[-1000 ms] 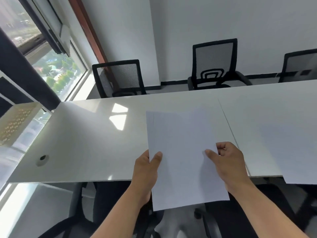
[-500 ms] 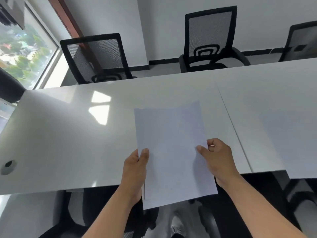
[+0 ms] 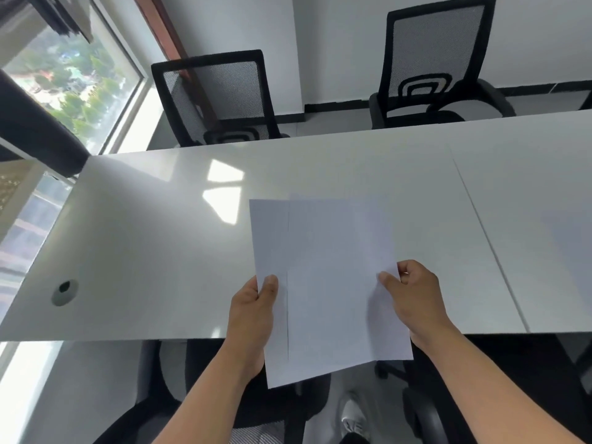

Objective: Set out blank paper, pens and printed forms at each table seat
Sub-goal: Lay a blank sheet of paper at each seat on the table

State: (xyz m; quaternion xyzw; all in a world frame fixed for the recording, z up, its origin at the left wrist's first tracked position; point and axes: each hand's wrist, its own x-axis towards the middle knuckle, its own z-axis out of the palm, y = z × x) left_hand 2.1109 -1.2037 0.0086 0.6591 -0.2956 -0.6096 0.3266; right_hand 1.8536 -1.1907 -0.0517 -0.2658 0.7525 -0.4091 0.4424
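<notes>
I hold blank white paper over the near edge of a long white table (image 3: 153,251). The sheets have slid apart: a top sheet (image 3: 339,277) lies to the right, and a lower sheet (image 3: 269,238) sticks out along its left side. My left hand (image 3: 253,318) pinches the lower sheet at its left edge, thumb on top. My right hand (image 3: 416,299) pinches the right edge of the top sheet between thumb and curled fingers. No pens or printed forms are in view.
Two black mesh office chairs (image 3: 221,97) (image 3: 439,62) stand on the far side of the table. A round cable hole (image 3: 65,292) sits near the table's left end. A window (image 3: 64,81) is at the left. Black chairs (image 3: 198,395) stand under the near edge.
The single stack has split: the top sheet has shifted right, baring the lower sheet on the left. The view has tilted down and nearer to the table.
</notes>
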